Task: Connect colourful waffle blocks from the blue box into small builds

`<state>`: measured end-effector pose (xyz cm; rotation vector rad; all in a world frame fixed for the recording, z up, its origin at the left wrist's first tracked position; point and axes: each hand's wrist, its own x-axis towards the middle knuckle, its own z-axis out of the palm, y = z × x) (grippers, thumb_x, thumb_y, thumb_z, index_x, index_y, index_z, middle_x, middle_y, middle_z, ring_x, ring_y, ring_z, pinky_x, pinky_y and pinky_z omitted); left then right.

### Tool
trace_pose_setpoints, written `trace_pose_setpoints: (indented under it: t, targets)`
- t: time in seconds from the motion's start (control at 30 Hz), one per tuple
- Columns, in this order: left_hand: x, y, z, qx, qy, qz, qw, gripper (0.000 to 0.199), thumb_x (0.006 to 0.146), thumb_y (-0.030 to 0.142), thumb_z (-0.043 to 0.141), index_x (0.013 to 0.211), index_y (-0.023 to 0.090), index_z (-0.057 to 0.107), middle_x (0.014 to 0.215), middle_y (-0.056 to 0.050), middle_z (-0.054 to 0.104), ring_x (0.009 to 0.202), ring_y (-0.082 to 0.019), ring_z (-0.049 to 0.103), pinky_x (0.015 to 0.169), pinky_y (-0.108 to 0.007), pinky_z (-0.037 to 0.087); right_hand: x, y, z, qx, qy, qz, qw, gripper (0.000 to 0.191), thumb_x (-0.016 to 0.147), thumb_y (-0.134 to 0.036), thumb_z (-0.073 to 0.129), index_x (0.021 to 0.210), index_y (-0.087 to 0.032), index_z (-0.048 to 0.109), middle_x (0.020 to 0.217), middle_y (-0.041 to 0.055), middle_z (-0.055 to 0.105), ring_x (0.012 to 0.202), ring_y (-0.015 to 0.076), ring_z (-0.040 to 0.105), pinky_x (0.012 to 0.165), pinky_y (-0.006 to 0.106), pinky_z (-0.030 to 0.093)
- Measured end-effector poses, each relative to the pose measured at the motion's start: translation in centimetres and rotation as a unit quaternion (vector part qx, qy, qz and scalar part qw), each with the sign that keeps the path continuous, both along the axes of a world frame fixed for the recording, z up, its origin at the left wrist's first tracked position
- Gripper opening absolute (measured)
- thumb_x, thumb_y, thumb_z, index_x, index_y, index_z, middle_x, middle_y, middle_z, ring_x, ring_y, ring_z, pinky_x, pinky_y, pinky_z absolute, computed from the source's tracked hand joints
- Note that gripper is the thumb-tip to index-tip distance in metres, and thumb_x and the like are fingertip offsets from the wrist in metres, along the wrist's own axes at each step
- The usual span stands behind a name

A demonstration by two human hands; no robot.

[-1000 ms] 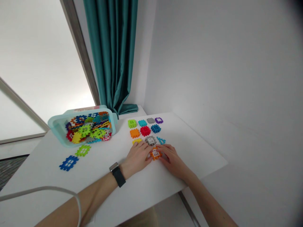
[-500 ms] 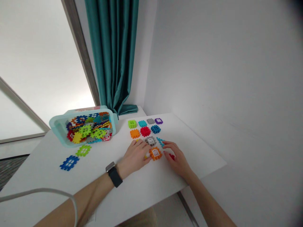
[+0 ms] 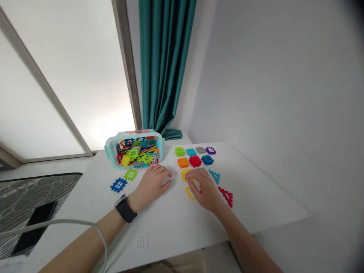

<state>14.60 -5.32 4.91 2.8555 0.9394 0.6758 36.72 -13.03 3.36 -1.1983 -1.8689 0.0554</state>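
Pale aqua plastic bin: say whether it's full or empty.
Full: the pale aqua plastic bin is packed with multicoloured interlocking plastic blocks, heaped to about its rim.

Passage between left hand and right hand: narrow lane over the white tabletop, ending at rows of multicoloured plastic waffle blocks. Pale teal plastic bin sits just past the left hand; red triangular plastic piece flanks the right.

The right hand rests over yellow waffle blocks; the left hand lies near a teal tub.
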Motion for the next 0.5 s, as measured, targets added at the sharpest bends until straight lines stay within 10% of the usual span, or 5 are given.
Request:
trace_pose_setpoints:
  t: [0.23,0.5]
  targets:
    - [-7.6,1.3,0.7,0.001,-0.016,0.053,0.998,0.014,0.093,0.024,0.053,0.092,0.020,0.066,0.092,-0.006,0.071,0.089,-0.023,0.062,0.082,-0.037,0.044,-6.9,3.9,0.8,-0.044,-0.037,0.101,0.993,0.014,0.094,-0.016,0.051,0.099,-0.023,0.062,0.099,0.0062,0.071,0.097,0.0221,0.063,0.091,0.041,0.046]
    - [-15.0,3.6,-2.6,-0.080,-0.112,0.123,0.983,0.016,0.091,0.023,0.053,0.091,0.018,0.068,0.090,-0.006,0.073,0.084,-0.020,0.065,0.079,-0.032,0.048,-12.4,8.6,-1.0,-0.106,-0.067,0.164,0.978,0.014,0.093,-0.014,0.053,0.098,-0.021,0.063,0.102,0.0061,0.070,0.097,0.0215,0.063,0.091,0.038,0.047]
